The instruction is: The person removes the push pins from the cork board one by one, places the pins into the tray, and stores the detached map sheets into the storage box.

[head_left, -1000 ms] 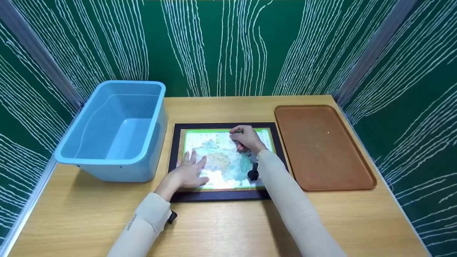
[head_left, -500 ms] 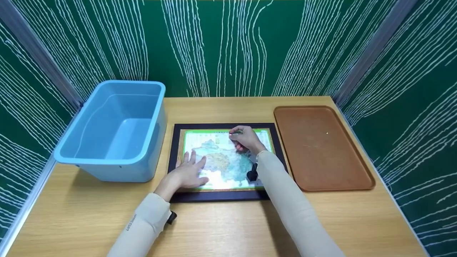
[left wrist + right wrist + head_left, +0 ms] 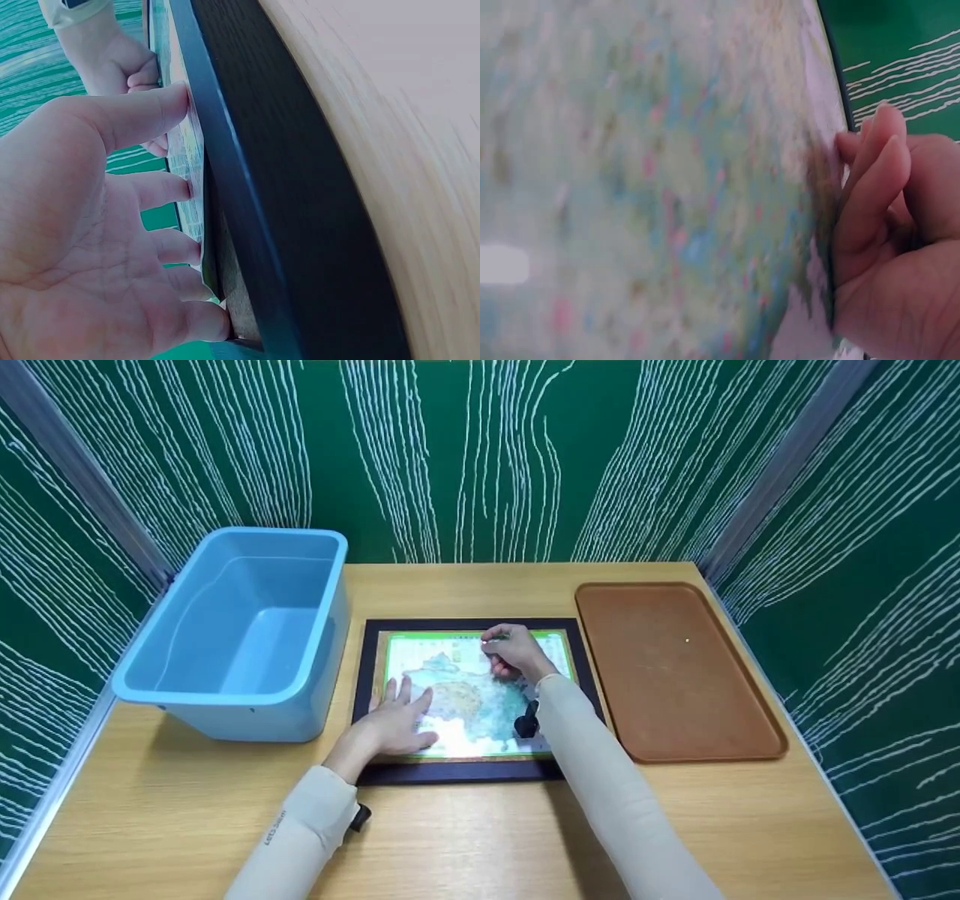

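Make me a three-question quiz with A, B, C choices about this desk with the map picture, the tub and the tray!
1. Where does the empty light blue plastic tub stand?
A. left of the black-framed colourful map board
B. on the brown tray
C. right of the map board

2. What colour is the flat rectangular plastic tray?
A. blue
B. brown
C. white

3. How does the left hand lie?
A. curled into a fist in the air
B. gripping the tub
C. flat on the map board, fingers spread

Answers:
1. A, the head view shows the tub on the wooden table at the board's left side.
2. B, the tray at the right is reddish brown.
3. C, the left wrist view shows straight fingers against the map, while the right hand works with bent fingers near the board's top edge.
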`<state>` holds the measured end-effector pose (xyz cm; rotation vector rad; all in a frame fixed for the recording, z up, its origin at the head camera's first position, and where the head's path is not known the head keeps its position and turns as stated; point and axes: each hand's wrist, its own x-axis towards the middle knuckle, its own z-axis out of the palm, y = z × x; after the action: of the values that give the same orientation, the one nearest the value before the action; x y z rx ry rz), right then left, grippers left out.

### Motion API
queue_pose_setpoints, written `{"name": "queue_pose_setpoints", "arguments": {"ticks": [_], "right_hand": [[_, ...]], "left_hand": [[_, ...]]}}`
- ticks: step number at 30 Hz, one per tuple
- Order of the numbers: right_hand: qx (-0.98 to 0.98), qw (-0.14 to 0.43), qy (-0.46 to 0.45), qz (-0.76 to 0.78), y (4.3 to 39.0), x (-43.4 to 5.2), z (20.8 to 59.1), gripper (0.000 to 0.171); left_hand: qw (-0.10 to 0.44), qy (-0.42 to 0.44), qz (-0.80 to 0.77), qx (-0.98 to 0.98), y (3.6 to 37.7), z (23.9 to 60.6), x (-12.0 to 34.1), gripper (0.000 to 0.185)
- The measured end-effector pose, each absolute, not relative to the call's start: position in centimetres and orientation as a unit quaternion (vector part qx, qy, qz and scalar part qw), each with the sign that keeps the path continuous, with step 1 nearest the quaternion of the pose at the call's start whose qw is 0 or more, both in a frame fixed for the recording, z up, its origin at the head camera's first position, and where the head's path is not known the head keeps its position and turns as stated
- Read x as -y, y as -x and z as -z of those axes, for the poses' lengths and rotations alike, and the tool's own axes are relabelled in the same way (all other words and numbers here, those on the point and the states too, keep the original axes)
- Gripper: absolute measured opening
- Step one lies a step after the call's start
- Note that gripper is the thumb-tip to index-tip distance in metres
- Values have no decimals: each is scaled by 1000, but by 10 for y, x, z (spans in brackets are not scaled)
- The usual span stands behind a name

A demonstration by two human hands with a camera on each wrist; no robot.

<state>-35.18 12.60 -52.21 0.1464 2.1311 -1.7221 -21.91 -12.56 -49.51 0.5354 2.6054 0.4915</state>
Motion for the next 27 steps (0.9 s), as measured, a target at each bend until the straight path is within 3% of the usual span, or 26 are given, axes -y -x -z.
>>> {"name": "queue_pose_setpoints", "arguments": {"ticks": [11,27], "right_hand": [[-733,218,-104,636,349,-117,518,18],[-729,257,-85,628,348,-123,513,19]], "left_hand": [[217,-192,-181,-940,219,494,126,80],[216,-190,-181,-940,217,492,125,80]]}}
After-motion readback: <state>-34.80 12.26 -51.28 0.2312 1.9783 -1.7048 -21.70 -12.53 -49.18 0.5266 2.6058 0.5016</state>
